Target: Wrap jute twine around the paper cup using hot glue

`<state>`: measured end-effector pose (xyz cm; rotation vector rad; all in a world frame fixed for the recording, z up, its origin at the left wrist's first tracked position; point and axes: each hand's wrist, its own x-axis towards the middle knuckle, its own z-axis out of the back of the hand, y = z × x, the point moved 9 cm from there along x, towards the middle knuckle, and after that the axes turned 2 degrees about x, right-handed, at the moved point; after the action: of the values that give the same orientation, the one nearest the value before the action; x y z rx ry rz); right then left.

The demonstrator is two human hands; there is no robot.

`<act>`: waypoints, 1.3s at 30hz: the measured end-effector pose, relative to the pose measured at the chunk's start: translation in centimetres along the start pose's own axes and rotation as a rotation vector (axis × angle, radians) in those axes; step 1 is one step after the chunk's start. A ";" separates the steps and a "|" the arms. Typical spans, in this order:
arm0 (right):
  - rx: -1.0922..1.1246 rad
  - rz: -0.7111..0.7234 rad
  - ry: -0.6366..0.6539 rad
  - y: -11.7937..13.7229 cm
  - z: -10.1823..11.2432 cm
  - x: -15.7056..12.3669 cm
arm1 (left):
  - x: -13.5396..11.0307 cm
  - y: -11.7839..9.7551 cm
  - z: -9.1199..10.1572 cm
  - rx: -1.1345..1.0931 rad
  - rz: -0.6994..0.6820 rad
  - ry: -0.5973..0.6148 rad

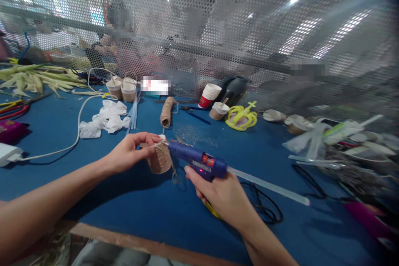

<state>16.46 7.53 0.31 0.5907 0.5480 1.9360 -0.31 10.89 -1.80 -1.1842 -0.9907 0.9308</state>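
Observation:
My left hand (132, 151) is closed on a paper cup wrapped in jute twine (160, 158), tipped on its side above the blue table (124, 199). My right hand (222, 193) grips a blue glue gun (199, 161) with a clear glue stick (268, 186) sticking out of its back. The gun's nozzle touches the cup near its rim, where my left thumb and fingers press the twine. A loose twine end hangs under the cup.
A twine spool (166, 112), clear glue sticks (134, 112), crumpled white plastic (104, 119), twine-wrapped cups (122, 88), stacked paper cups (209, 95), a yellow crown (241, 117) and a black kettle (233, 88) lie behind. A white cable (77, 124) runs left. Clutter fills the right. A perforated screen (218, 29) stands at the back.

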 end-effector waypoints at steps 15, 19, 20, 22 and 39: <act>0.153 -0.216 -0.107 -1.5 0.4 0.0 | -0.1 -0.1 -0.1 -0.008 -0.002 0.005; 0.147 -0.253 -0.077 -1.4 0.4 0.1 | -0.1 -0.1 -0.2 -0.017 0.002 0.008; 0.141 -0.248 -0.071 -1.3 0.5 0.1 | -0.1 0.0 -0.2 -0.018 0.002 0.006; 0.129 -0.223 -0.063 -1.1 0.5 0.2 | -0.1 0.0 -0.1 -0.018 0.003 0.006; 0.079 -0.141 -0.042 -1.4 0.1 -0.1 | -0.1 -0.1 -0.2 -0.016 0.014 0.005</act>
<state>17.53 7.96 -0.47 0.6245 0.6255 1.7719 -0.17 10.70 -1.71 -1.2077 -0.9884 0.9322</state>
